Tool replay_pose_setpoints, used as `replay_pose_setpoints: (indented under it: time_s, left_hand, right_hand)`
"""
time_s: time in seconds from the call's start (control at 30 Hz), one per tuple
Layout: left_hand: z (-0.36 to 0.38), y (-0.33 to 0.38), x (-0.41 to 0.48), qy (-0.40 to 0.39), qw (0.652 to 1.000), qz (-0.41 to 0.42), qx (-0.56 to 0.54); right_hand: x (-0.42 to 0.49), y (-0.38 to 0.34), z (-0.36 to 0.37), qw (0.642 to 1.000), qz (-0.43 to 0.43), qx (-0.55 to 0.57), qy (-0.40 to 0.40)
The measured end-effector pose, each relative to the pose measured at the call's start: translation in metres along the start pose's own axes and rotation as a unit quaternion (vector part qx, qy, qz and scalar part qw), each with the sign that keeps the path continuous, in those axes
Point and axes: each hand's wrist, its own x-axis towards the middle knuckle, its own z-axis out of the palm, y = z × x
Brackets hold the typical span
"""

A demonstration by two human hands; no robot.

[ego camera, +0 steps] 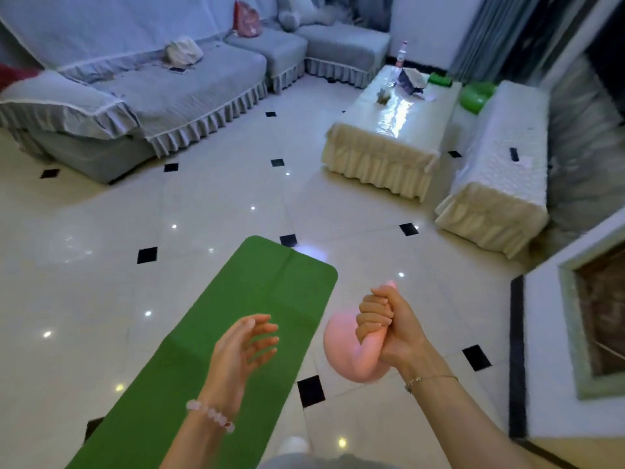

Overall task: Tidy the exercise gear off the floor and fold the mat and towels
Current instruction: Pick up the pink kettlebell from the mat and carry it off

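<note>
1. Coverage: head view only, looking down across a tiled floor (101, 265).
2. Right hand (382, 323), lower right of centre: the fingers are curled tight round the middle of a pink dumbbell (338, 350), which is held off the floor. One rounded head bulges out at the lower left of the fist and a smaller pink tip shows above it, so the long axis runs lower left to upper right.
3. Left hand (240, 343), lower centre: it holds nothing and the fingers are loosely spread, pointing right toward the dumbbell. There is a clear gap between the two.
4. Green mat (270, 282): it lies flat and unfolded on the floor. Its long axis runs from the lower left corner up to a rounded end at centre frame.
5. Governing relation: the left hand hangs directly above the mat, while the right hand sits off the mat's right edge and is occupied. In my judgement the left hand is the nearer and freer one for the mat, and the dumbbell needs stowing first.
6. Other green gear (477, 96) sits at upper right, beyond the cloth-covered table (382, 157).
7. Pale bundle (184, 50) lies on the sofa (152, 96) at upper left. Whether it is a towel cannot be told.
</note>
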Motion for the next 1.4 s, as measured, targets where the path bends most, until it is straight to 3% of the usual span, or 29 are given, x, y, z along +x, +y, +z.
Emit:
replay_pose_setpoints:
  time_s: [0.37, 0.8, 1.1, 1.4]
  left_hand:
    - [0.116, 0.031, 0.125, -0.089, 0.993, -0.033, 0.064]
    - [0.315, 0.062, 0.287, -0.064, 0.994, -0.042, 0.083]
    - [0.378, 0.089, 0.404, -0.029, 0.996, -0.054, 0.06]
    - [0.44, 0.155, 0.594, -0.008, 0.998, -0.055, 0.03]
  right_hand:
    - [0.041, -0.128, -0.01, 0.997, -0.049, 0.043, 0.027]
    - [0.101, -0.362, -0.024, 0.996, -0.061, 0.004, 0.072]
    - [0.178, -0.495, -0.014, 0.994, -0.053, 0.021, 0.094]
    - [0.335, -0.624, 0.039, 0.987, -0.03, -0.039, 0.152]
